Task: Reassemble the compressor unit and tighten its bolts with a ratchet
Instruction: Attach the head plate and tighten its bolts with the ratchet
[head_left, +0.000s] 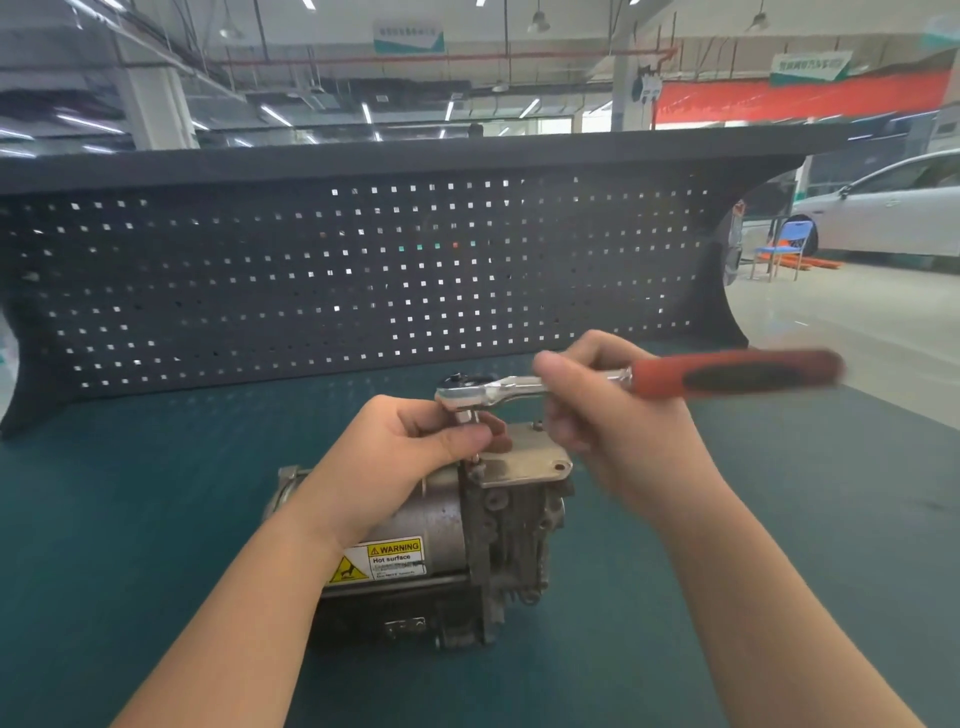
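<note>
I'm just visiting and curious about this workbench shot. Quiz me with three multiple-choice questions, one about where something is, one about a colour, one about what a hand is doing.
1. Where does the compressor sit?
A. On the green bench mat
B. Hung on the pegboard
C. On the floor

2. What colour is the ratchet handle?
A. Blue and white
B. Red and black
C. Plain yellow

3. What is the left hand doing?
A. Lying flat on the mat
B. Pointing at the warning label
C. Pinching the socket under the ratchet head

Answers:
1 A, the unit rests on the green mat in front of the pegboard.
2 B, the grip is red with a black inset.
3 C, its fingers close round the socket while the right hand holds the ratchet's shank.
</note>
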